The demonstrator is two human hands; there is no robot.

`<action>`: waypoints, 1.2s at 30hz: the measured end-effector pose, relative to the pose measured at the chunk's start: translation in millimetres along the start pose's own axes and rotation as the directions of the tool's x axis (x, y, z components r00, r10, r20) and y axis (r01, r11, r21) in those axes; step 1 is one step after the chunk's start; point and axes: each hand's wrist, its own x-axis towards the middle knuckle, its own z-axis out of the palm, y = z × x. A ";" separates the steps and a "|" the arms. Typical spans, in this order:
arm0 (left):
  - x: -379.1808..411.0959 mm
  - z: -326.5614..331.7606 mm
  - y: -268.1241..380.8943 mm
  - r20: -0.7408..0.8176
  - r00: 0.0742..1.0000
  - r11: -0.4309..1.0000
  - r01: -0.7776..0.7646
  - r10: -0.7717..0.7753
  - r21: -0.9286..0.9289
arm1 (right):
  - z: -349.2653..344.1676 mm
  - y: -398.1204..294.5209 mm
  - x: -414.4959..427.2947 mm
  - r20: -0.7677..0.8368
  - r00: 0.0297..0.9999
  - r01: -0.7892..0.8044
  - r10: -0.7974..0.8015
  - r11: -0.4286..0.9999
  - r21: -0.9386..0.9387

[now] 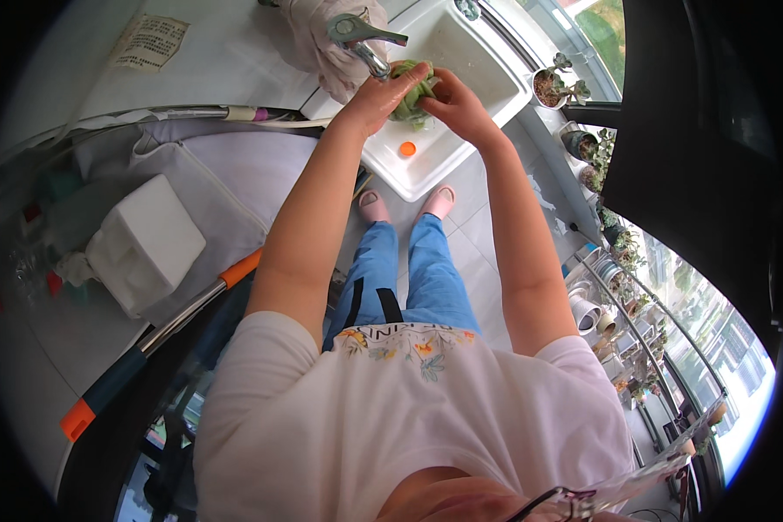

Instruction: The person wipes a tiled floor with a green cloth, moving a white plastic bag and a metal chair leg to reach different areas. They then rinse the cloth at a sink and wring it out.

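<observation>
Between my two hands, over the white sink basin, is a bunched wet green cloth. My left hand is closed around its left side, thumb across the top, just under the spout of the metal faucet. On the right side of the cloth, my right hand grips it between thumb and fingers. An orange round cap or disc lies on the near part of the basin. The undersides of both hands are hidden.
A pale cloth hangs by the faucet. Potted succulents line the window ledge on the right. To the left are a white foam box and a long pole with orange ends. A sheet with writing is at upper left.
</observation>
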 end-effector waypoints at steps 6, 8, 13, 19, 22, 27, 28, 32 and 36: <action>-4.8 -0.8 16.1 0.154 0.984 0.972 -0.122 0.091 0.200 | -3.4 -40.8 -9.8 -0.316 0.947 -0.040 0.063 0.996 0.081; -9.3 -5.3 22.0 0.193 0.974 0.926 -0.181 0.121 0.330 | -15.2 -25.3 -4.4 -0.377 0.926 0.138 0.011 0.920 0.367; -10.3 -7.2 16.6 0.194 0.973 0.866 -0.201 0.123 0.458 | 6.8 -26.5 -1.7 -0.117 0.989 -0.039 0.094 0.913 0.407; -22.4 -12.2 16.1 0.164 0.967 0.956 -0.227 0.197 0.185 | 12.5 -35.6 7.2 0.016 1.000 -0.007 0.002 0.950 0.313; -8.3 -26.4 -14.6 -0.052 0.949 0.950 -0.312 0.312 0.012 | 20.8 -34.3 13.8 -0.109 0.993 -0.013 0.038 0.974 0.227; -2.3 -0.9 -38.0 -0.297 0.865 0.905 0.334 -0.405 -0.262 | 43.2 -32.4 9.6 -0.348 0.935 0.130 0.071 0.844 0.520; -4.9 5.4 -37.9 -0.215 0.884 0.878 0.326 -0.414 -0.350 | 53.0 -29.7 8.3 -0.369 0.924 0.069 0.099 0.907 0.416; 15.5 -19.2 -68.9 0.054 0.968 0.763 0.226 -0.244 -0.606 | 89.5 -49.7 -8.7 -0.537 0.763 0.071 -0.359 0.873 -0.483; 23.8 -39.3 -78.3 0.193 0.971 0.723 0.235 -0.142 -0.650 | 108.0 -55.9 -14.9 -0.527 0.827 0.097 -0.197 0.973 -0.211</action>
